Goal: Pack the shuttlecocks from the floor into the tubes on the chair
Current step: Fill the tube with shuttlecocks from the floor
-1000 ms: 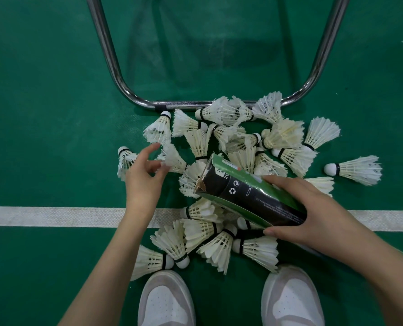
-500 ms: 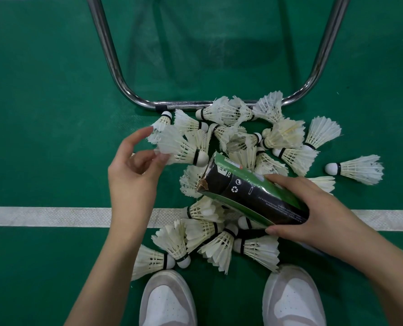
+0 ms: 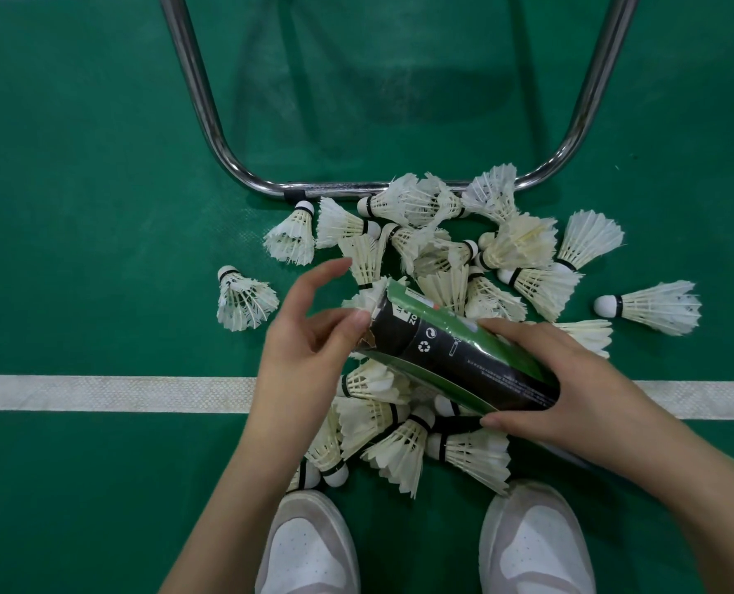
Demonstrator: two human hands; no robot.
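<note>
Shuttlecocks (image 3: 438, 259) lie in a loose white heap on the green floor (image 3: 78, 186), between the chrome chair frame (image 3: 211, 135) and my two white shoes (image 3: 309, 546). I see feather skirts, dark bands and rounded white cork heads, many feathers frayed at the tips. Two lie apart from the heap: one on the left (image 3: 243, 300) and one on the right (image 3: 652, 306).

My right hand (image 3: 571, 388) grips a cardboard tube (image 3: 455, 358), black with a green stripe and small printed symbols. The thumb is below it and the fingers are curled over the top. The tube is held tilted above the heap, its open mouth towards the left. The rim of the mouth looks torn and brown.

My left hand (image 3: 305, 358) is at that mouth. The index finger is lifted and nearly straight, and the thumb tip lies against the rim. White feathers (image 3: 371, 295) show just at the mouth, but I cannot tell if the hand holds them or only touches them, because the tube hides the contact.

The far end of the tube is covered by my right palm. The shuttlecocks under the tube and the hands are partly hidden. The chair seat is cut off at the top, so only the bent tubular legs show. A white textured line (image 3: 99, 392) crosses the floor under my wrists. The shoes are cut off by the bottom edge.
</note>
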